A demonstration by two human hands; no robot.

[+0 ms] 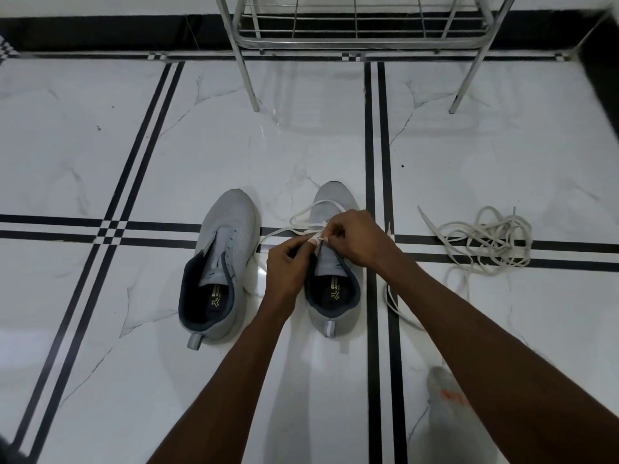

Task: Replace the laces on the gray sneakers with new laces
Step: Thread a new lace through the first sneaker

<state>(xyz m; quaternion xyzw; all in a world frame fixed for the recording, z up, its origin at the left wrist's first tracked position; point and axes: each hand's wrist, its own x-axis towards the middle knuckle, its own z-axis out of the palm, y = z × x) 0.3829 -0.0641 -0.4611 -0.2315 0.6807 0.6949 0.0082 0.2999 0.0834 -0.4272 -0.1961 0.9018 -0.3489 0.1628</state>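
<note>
White marble floor (83,145), black stripes; metal rack (361,38).

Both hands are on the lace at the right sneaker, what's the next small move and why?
Probably pull the lace through the eyelet: both the left hand and right hand pinch it over the right sneaker, and slack loops lie loose by the toe.

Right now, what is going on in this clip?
A person is lacing the right-hand gray sneaker on a white tiled floor. The left hand and the right hand both pinch a white lace over the shoe's eyelets, with loose ends trailing to either side. The other sneaker, beside it, has no lace. A tangled pile of laces lies further right, and a metal rack stands behind.
</note>
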